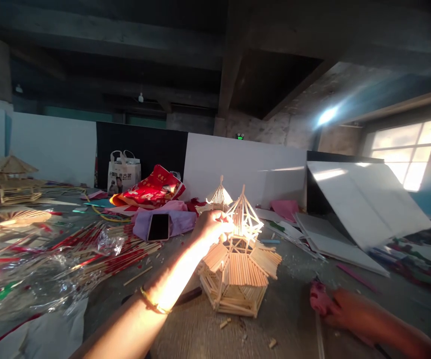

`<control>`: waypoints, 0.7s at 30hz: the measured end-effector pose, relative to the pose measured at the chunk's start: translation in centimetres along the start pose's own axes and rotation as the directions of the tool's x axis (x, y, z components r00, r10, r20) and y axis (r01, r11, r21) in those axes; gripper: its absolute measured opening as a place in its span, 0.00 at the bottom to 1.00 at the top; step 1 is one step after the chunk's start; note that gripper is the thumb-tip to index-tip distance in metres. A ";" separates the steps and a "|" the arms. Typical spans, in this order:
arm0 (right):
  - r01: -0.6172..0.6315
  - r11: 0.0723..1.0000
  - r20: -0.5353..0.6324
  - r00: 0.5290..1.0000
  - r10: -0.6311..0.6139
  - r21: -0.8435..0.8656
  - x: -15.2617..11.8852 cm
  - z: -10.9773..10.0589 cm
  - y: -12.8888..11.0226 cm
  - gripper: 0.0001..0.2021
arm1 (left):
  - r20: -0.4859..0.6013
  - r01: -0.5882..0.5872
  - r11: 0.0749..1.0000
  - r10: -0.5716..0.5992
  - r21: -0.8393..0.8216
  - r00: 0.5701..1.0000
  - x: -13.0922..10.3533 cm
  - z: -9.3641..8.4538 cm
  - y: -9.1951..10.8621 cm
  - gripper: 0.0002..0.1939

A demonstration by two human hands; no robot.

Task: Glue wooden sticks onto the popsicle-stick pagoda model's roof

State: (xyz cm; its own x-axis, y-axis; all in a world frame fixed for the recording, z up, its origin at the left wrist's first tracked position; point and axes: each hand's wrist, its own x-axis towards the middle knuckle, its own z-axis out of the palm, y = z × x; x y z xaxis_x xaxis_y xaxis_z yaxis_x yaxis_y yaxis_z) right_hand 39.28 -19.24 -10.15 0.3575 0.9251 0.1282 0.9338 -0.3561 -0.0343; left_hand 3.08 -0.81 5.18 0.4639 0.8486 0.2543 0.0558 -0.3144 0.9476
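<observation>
A small pavilion model [243, 269] built from thin wooden sticks stands upright in the middle of the table. Its lower roof has slatted panels, while the pointed top is an open frame of sticks [243, 214]. My left hand [215, 227] reaches out in bright sunlight, fingers pinched on the left side of that top frame. Down at the right, my right hand [344, 309] is wrapped around a pink hot glue gun [318, 296], apart from the model. A clear glue stick [319, 334] extends from the gun toward me.
Behind the model rises a second stick-built pointed roof [220, 194]. Sticks in plastic wrap [103, 249] cover the left side, near a phone [159, 227] on purple cloth. White boards [365, 204] lean at right. Stick offcuts [225, 323] lie in front of the model.
</observation>
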 end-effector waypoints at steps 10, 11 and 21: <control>0.290 0.957 -0.430 0.862 -0.269 -0.017 -2.1 -10.0 -8.8 0.16 | -0.131 -0.033 0.997 0.042 0.076 0.990 -1.9 0.1 -0.7 0.11; 0.358 0.933 -0.456 0.826 -0.331 -0.030 -2.3 -11.6 -10.9 0.17 | -0.104 -0.023 0.997 0.031 0.078 0.994 -2.2 0.1 -0.8 0.12; 0.603 0.710 -0.388 0.594 -0.704 -0.365 1.1 -17.5 -22.8 0.24 | -0.028 0.148 0.988 -0.149 -0.048 0.988 -1.9 0.3 -1.2 0.09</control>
State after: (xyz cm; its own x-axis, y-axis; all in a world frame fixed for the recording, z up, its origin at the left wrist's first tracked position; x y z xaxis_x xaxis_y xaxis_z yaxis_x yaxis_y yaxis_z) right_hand 18.17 -12.43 8.14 -0.4507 0.7495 0.4849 0.8730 0.2566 0.4147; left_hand 2.44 -2.17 3.54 0.4255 0.8976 0.1154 0.0808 -0.1647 0.9830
